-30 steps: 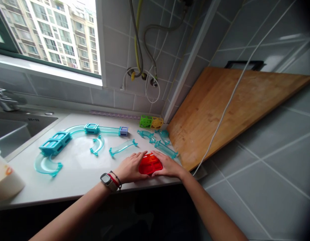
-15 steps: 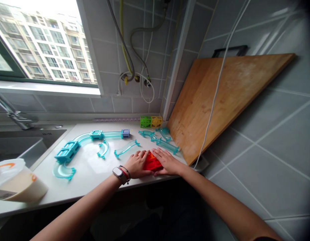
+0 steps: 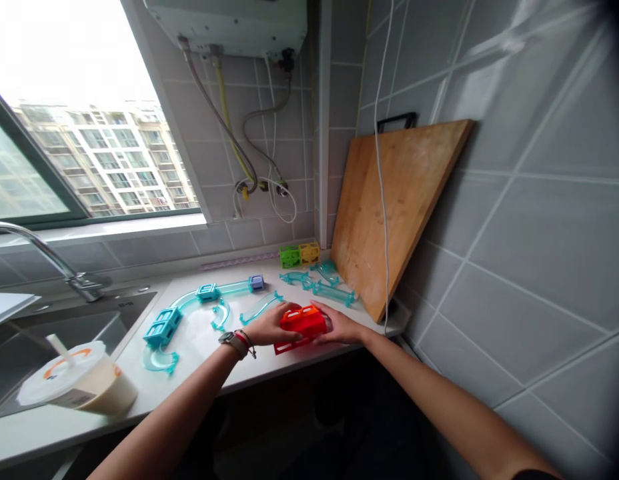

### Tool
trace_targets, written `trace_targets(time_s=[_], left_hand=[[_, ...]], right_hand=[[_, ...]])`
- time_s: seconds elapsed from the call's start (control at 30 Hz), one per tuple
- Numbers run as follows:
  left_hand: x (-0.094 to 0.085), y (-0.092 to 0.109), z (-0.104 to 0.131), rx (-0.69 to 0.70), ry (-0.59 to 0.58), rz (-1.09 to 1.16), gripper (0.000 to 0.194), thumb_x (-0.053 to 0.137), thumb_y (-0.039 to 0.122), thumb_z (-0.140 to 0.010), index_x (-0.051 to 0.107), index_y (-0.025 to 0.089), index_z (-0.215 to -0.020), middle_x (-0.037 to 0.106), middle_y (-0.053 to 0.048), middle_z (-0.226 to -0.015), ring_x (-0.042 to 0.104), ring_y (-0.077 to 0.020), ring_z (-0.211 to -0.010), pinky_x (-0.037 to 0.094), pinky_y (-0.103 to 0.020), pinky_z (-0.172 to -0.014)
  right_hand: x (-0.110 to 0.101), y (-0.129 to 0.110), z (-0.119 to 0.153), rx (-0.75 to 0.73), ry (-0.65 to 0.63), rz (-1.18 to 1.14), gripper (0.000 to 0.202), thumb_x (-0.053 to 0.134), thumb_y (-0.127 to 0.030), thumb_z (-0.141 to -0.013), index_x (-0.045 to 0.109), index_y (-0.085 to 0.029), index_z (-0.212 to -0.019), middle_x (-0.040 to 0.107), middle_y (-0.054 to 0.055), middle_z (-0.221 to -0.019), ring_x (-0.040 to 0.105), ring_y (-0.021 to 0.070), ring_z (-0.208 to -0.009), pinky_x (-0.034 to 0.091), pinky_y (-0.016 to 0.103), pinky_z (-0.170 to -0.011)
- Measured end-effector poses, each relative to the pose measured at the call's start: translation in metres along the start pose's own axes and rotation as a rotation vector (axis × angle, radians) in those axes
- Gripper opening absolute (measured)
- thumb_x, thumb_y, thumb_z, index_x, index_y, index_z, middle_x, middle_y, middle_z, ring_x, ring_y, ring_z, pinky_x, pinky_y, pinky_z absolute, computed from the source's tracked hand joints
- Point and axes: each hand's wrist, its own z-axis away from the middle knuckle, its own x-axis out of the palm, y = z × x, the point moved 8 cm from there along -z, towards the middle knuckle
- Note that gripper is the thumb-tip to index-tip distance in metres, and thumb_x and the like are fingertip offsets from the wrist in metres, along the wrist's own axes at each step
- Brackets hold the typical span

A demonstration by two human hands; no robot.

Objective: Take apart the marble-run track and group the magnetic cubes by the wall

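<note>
Both my hands hold a stack of red and orange magnetic tiles [image 3: 303,325] at the front edge of the white counter [image 3: 199,353]. My left hand [image 3: 269,325], with a watch and bracelets at its wrist, grips the stack's left side. My right hand [image 3: 339,327] grips its right side. The stack is tilted up, and one red tile hangs below it. Just behind the hands lie several loose teal curved track pieces [image 3: 334,292].
A teal track with blue square frames [image 3: 199,300] runs across the counter toward the sink [image 3: 54,333]. Green and yellow tiles [image 3: 299,255] stand at the back wall. A wooden cutting board [image 3: 389,207] leans on the right wall. A lidded drink cup [image 3: 79,383] stands front left.
The red tiles lay flat under both palms; now my hands have lifted and tilted them into a stack. The camera has pulled back and turned upward.
</note>
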Motion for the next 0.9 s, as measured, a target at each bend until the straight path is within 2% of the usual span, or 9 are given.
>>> trace_targets(time_s=[0.13,0.27,0.4,0.47,0.53,0.6,0.67,0.8,0.9], left_hand=[[-0.019,-0.009,0.005,-0.197,-0.198,0.407,0.069,0.070,0.060,-0.079,0.055,0.026,-0.137,0.064,-0.011,-0.136,0.069,-0.0301,-0.111,0.057,-0.041,-0.089],[-0.042,-0.009,0.001,-0.236,-0.147,0.478,0.063,0.064,0.061,-0.084,0.056,0.027,-0.137,0.070,-0.010,-0.126,0.069,-0.0301,-0.113,0.058,-0.040,-0.085],[-0.058,0.008,-0.014,-0.085,0.079,0.043,0.072,0.077,0.054,-0.072,0.055,0.026,-0.134,0.073,-0.011,-0.114,0.071,-0.0319,-0.101,0.057,-0.043,-0.081],[-0.069,0.012,-0.022,-0.063,0.278,-0.192,0.060,0.076,0.053,-0.074,0.059,0.026,-0.125,0.074,-0.011,-0.101,0.071,-0.0328,-0.089,0.054,-0.044,-0.075],[-0.083,0.005,-0.032,-0.062,0.414,-0.232,0.049,0.073,0.052,-0.077,0.062,0.026,-0.117,0.073,-0.009,-0.092,0.070,-0.0310,-0.082,0.053,-0.044,-0.073],[-0.102,-0.012,-0.049,-0.041,0.477,-0.050,0.049,0.078,0.048,-0.074,0.063,0.024,-0.114,0.074,-0.007,-0.094,0.070,-0.0280,-0.084,0.054,-0.042,-0.077],[-0.129,-0.040,-0.068,-0.036,0.552,0.232,0.055,0.086,0.040,-0.064,0.064,0.021,-0.110,0.074,-0.007,-0.098,0.069,-0.0264,-0.090,0.055,-0.041,-0.082],[-0.179,-0.108,-0.106,-0.098,0.722,0.653,0.063,0.093,0.021,-0.049,0.063,0.017,-0.104,0.072,-0.006,-0.097,0.069,-0.0231,-0.088,0.057,-0.041,-0.082],[-0.192,-0.153,-0.134,-0.126,0.766,0.807,0.064,0.088,0.009,-0.049,0.060,0.019,-0.107,0.071,-0.003,-0.095,0.068,-0.0205,-0.086,0.058,-0.041,-0.080]], right_hand=[[0.014,-0.007,-0.010,0.087,0.027,-0.399,0.087,0.078,-0.060,-0.076,0.045,-0.023,-0.148,0.062,0.013,-0.138,0.063,0.0277,-0.123,0.056,0.041,-0.095],[0.013,-0.008,-0.035,0.214,0.257,-0.489,0.058,0.052,-0.068,-0.090,0.061,-0.024,-0.126,0.072,0.007,-0.113,0.069,0.0222,-0.102,0.057,0.034,-0.078],[-0.010,-0.030,-0.069,0.192,0.444,-0.275,0.058,0.053,-0.070,-0.088,0.065,-0.022,-0.118,0.073,0.006,-0.105,0.068,0.0230,-0.095,0.055,0.038,-0.084],[-0.025,-0.045,-0.083,0.143,0.502,-0.142,0.062,0.060,-0.070,-0.085,0.065,-0.020,-0.121,0.070,0.010,-0.115,0.066,0.0268,-0.107,0.051,0.041,-0.095],[-0.036,-0.055,-0.090,0.099,0.570,-0.069,0.072,0.064,-0.068,-0.083,0.057,-0.020,-0.135,0.060,0.014,-0.135,0.058,0.0303,-0.124,0.046,0.044,-0.105],[-0.040,-0.055,-0.088,0.051,0.660,-0.091,0.078,0.063,-0.066,-0.086,0.045,-0.021,-0.147,0.048,0.015,-0.148,0.053,0.0296,-0.130,0.046,0.043,-0.106],[-0.033,-0.048,-0.081,-0.010,0.705,-0.159,0.069,0.058,-0.061,-0.091,0.044,-0.023,-0.146,0.048,0.015,-0.148,0.058,0.0266,-0.122,0.052,0.040,-0.097],[0.010,-0.032,-0.069,-0.129,0.546,-0.170,0.033,0.056,-0.043,-0.097,0.063,-0.023,-0.122,0.061,0.010,-0.128,0.065,0.0207,-0.104,0.056,0.032,-0.083],[0.035,-0.023,-0.060,-0.133,0.451,-0.006,0.025,0.056,-0.033,-0.097,0.065,-0.022,-0.118,0.065,0.008,-0.117,0.064,0.0195,-0.099,0.055,0.033,-0.087]])
